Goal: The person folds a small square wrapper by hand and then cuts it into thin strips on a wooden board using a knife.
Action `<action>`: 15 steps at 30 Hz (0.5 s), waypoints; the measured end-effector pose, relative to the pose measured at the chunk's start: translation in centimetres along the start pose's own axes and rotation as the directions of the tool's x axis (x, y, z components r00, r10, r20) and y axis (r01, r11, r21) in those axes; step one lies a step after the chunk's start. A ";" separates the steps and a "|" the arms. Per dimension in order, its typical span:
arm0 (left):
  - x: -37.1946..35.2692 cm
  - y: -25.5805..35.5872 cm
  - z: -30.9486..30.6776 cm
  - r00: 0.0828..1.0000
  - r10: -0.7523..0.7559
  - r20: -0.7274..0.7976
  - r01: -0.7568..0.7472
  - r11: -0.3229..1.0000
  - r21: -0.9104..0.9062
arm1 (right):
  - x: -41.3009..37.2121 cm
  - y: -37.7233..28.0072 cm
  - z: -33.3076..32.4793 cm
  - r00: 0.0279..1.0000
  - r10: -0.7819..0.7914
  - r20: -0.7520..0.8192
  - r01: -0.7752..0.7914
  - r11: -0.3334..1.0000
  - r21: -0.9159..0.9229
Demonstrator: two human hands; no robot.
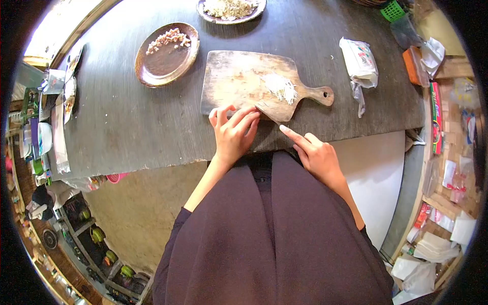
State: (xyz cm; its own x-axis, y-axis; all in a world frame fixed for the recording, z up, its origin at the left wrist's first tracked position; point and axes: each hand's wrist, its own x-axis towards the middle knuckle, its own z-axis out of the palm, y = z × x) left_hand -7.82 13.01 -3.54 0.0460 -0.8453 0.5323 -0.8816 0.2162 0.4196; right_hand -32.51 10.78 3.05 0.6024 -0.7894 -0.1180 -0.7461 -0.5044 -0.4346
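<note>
A wooden cutting board (239,81) lies on the dark table, its handle pointing right. Thin white shreds (280,88) are heaped on its right half. My right hand (319,158) grips a knife (269,115), index finger stretched along it, the blade angled over the board's near edge. Close to the blade tip, my left hand (235,131) rests at the near edge with its fingers bent and pressed down. Whatever those fingertips hold is too small or hidden to make out.
Behind the board to the left is a brown plate (161,70) with small pinkish chopped pieces. Farther back stands a dish (223,20) of pale shreds. A white plastic packet (359,63) lies right of the board. Shelves with packages line both sides.
</note>
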 end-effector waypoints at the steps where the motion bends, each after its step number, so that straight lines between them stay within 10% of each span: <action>1: 0.0 0.0 0.0 1.000 0.000 0.000 0.000 1.000 0.000 | 0.1 0.0 0.0 1.000 0.002 0.004 -0.002 1.000 0.000; 15: 0.1 0.2 -0.1 1.000 -0.015 -0.001 0.015 1.000 0.028 | 0.0 0.3 -0.1 0.999 0.025 -0.032 -0.026 0.999 -0.028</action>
State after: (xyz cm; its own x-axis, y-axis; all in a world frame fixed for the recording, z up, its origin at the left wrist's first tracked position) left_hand -7.97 13.05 -3.32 0.0597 -0.8479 0.5268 -0.8934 0.1900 0.4071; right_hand -32.70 10.59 2.98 0.5738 -0.8129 -0.1000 -0.7694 -0.4932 -0.4060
